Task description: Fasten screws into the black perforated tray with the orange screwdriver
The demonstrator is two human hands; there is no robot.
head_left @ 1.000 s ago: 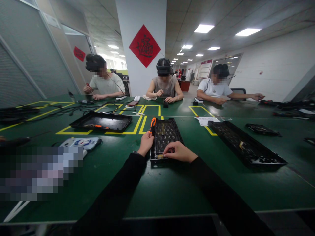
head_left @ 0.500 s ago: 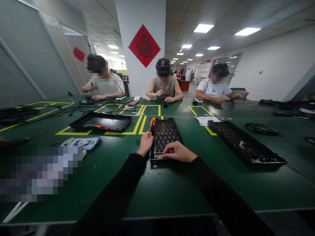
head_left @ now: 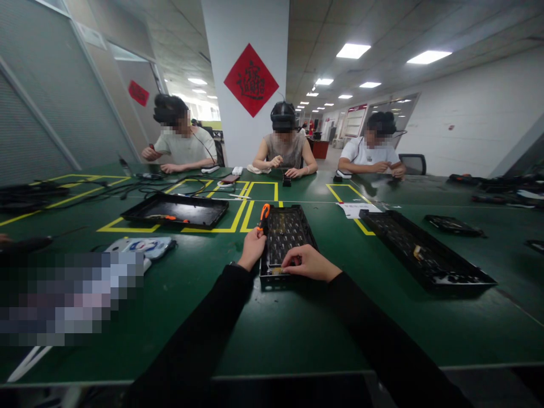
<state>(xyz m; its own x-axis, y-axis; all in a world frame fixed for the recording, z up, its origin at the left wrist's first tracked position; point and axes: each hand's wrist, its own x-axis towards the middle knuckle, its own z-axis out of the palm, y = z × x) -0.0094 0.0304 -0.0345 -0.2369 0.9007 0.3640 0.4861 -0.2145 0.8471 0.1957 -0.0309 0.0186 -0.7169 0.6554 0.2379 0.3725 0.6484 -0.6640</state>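
Note:
A black rectangular tray [head_left: 291,226] with rows of small pale pieces lies in front of me, its short end towards me. At its left side, my left hand [head_left: 254,249] is closed round a tool with an orange-and-black handle [head_left: 264,213]; the handle points away from me and the tool's working end is hidden. Over the near right corner of the tray, my right hand [head_left: 308,262] has its thumb and fingers pinched together. Just by those fingertips is a small yellowish piece [head_left: 277,271] in the tray's near end. What the pinch holds is too small to tell.
To the right lies a longer black tray [head_left: 461,263] beside a white paper [head_left: 359,210]. Another black tray [head_left: 199,209] with orange-marked tools stands left. Nearer are a light-coloured phone case [head_left: 144,247] and a dark tool [head_left: 28,246]. Several people sit across the green table [head_left: 272,334].
Both my hands stay nearly where they were at the tray. Across the table, the right-hand person's outstretched arm has drawn in towards the body. The view has shifted slightly.

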